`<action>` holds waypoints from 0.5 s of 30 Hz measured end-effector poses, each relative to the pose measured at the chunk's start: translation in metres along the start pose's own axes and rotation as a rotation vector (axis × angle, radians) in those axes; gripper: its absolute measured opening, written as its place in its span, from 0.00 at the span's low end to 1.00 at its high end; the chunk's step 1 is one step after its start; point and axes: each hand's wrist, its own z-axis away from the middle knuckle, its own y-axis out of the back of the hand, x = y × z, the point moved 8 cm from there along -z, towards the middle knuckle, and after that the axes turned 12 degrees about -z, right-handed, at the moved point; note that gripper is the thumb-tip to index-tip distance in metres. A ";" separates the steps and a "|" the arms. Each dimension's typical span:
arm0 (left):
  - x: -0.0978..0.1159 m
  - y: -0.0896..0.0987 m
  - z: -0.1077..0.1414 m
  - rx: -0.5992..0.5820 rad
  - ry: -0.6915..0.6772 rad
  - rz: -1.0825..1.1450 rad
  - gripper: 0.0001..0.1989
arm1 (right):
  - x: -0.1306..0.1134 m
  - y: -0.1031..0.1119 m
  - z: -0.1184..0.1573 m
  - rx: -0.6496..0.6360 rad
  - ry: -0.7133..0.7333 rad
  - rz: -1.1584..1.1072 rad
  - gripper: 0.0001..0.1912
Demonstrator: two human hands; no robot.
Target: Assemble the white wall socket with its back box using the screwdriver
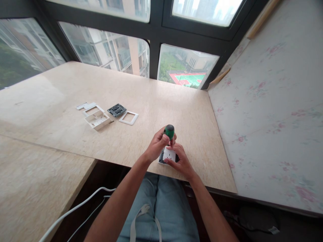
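A screwdriver with a green and black handle stands nearly upright, and my left hand is wrapped round it. Below it, close to the front edge of the table, lies a wall socket with a white face and dark grey sides. My right hand grips this socket, thumb at the near side and fingers at the far side. Fingers hide the screwdriver's tip, so I cannot tell exactly where it meets the socket.
Left of my hands on the stone-patterned table lie a white box, white frames and a dark grey plate. A papered wall bounds the right side, windows the back. A white cable hangs at lower left.
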 end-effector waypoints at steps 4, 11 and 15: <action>0.000 0.007 0.002 0.008 0.005 -0.074 0.31 | -0.002 0.000 0.000 0.001 0.018 0.006 0.23; -0.006 -0.001 0.003 0.021 0.097 0.121 0.30 | 0.001 -0.001 -0.001 -0.006 -0.042 -0.005 0.19; -0.010 -0.002 0.001 0.094 0.162 0.143 0.28 | 0.002 -0.002 0.000 -0.018 -0.045 -0.008 0.18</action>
